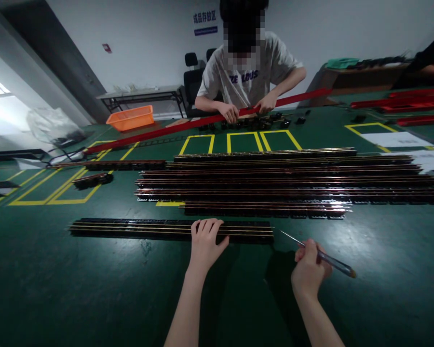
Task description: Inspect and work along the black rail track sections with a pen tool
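Observation:
My left hand [204, 241] lies on a long black rail with thin brass strips [130, 228], fingers curled over its near edge, close to the rail's right end. My right hand [308, 269] is closed around a thin pointed tool [329, 260] whose metal tip points up and left toward the rail's right end. The tip is just off the rail, not touching it. Both hands rest low over the green table [75, 289].
A stack of several similar long rails [285, 183] lies just beyond. Across the table a person [249, 72] handles a long red strip [188, 124] with small black parts beside it. An orange basket [130, 117] sits far left; red strips [412, 99] lie far right.

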The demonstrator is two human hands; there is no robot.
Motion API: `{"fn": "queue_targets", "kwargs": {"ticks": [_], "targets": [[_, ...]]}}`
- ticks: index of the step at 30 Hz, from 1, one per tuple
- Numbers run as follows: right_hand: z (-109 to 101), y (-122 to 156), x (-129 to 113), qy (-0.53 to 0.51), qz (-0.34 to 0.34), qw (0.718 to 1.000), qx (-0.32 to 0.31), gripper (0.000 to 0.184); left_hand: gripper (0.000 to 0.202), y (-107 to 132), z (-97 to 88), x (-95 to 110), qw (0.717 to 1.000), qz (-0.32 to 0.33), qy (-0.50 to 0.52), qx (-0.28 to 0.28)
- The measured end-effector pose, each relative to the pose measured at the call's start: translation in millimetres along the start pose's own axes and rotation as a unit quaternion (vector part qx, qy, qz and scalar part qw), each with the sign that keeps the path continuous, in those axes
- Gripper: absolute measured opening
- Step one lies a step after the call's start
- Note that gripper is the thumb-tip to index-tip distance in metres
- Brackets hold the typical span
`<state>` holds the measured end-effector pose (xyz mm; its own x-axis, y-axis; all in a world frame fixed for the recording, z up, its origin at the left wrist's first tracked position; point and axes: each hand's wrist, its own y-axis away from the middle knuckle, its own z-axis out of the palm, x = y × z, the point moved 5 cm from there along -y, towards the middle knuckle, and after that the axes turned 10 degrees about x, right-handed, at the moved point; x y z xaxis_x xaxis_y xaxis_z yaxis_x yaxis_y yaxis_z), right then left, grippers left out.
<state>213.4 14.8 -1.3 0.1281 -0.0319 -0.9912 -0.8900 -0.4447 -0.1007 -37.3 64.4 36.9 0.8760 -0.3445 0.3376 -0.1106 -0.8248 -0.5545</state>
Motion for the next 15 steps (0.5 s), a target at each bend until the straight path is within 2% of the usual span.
{"fn": "queue_targets", "kwargs": {"ticks": [3, 8, 12, 15], "targets": [[-0.5, -0.4, -1.2, 0.012, -0.006, 1.000, 0.028, 0.032, 0.029, 0.1, -2.6, -3.8, 1.000, 0.003, -0.015, 0.000], [6.2, 5.2, -8.5, -0.020, 0.003, 0.999, -0.025, 0.035, 0.038, 2.8, -7.1, -19.8, 0.998, 0.005, -0.055, -0.015], [11.4, 15.0, -21.2, -0.022, -0.076, 0.991, -0.113, 0.033, 0.044, 5.8, -8.2, -32.1, 0.997, -0.001, -0.075, -0.018], [12.4, 22.6, -26.3, 0.017, -0.157, 0.978, -0.134, 0.036, 0.042, 7.2, -6.7, -35.0, 0.996, -0.004, -0.083, -0.020]]}}
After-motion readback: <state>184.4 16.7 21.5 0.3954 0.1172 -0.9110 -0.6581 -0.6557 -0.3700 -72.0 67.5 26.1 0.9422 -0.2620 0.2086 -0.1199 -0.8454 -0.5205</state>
